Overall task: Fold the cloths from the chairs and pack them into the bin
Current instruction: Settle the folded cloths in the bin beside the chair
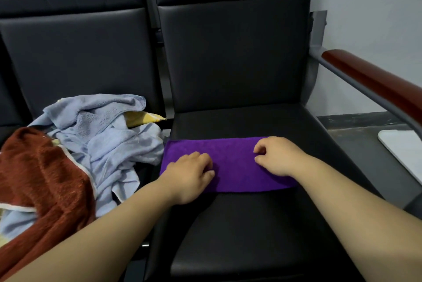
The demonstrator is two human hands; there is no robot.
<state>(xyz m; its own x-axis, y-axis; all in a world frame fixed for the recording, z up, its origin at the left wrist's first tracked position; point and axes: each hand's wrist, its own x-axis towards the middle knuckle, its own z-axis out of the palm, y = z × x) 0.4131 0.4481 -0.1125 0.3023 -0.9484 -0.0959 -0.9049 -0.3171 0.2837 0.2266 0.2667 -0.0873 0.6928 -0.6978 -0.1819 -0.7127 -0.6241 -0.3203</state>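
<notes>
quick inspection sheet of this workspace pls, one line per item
surface: black chair seat, padded, with the job in progress on it
job's things: purple cloth lying as a flat folded strip across the seat; light blue cloth, rust-brown cloth and yellow cloth heaped unfolded on the neighbouring seat; no bin identifiable
clutter: white object cut off at the right edge, unclear what it is
grippers: left hand and right hand rest on the purple cloth, fingers curled; pinch unclear
cables: nothing seen
surroundings: wooden armrest, pale wall, grey floor
</notes>
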